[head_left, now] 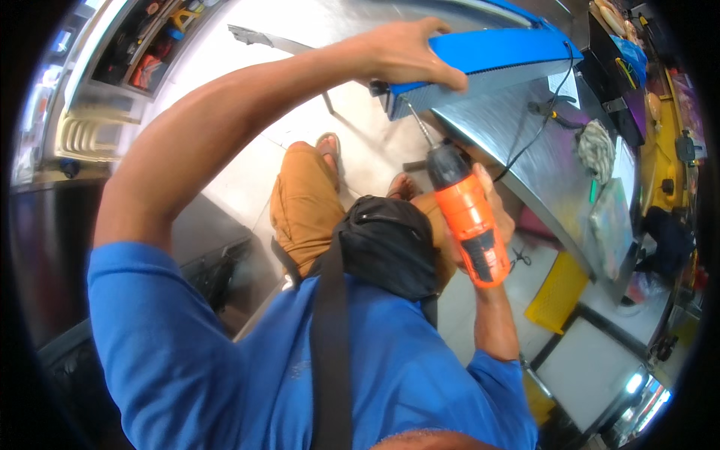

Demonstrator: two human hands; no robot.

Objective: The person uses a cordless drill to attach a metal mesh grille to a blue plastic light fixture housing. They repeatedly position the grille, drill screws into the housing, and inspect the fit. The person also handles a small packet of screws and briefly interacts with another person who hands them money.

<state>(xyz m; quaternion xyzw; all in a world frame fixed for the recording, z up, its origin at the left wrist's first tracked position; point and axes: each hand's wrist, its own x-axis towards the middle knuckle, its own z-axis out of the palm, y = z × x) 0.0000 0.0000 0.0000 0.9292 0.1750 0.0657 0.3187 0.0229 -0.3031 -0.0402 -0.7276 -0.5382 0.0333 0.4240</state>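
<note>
My left hand (pixel 411 56) grips the near end of a long blue casing (pixel 495 49) with a grey lower side, thumb and fingers spread round its edge. The casing lies over the metal table's edge. In my right hand (pixel 501 214) is an orange and black power drill (pixel 463 199), held by a handle mostly hidden beneath its body. A long drill bit (pixel 421 126) points up toward the casing's near end, beside my left thumb. Whether the tip touches the casing, I cannot tell.
On the metal table (pixel 499 135) lie pliers (pixel 551 111), a bundle of pale cloth (pixel 596 150) and a black cable (pixel 536 135) hanging over the edge. A yellow basket (pixel 553 292) and scissors (pixel 520 259) are lower right. Pale stacked stools (pixel 90 136) stand at left.
</note>
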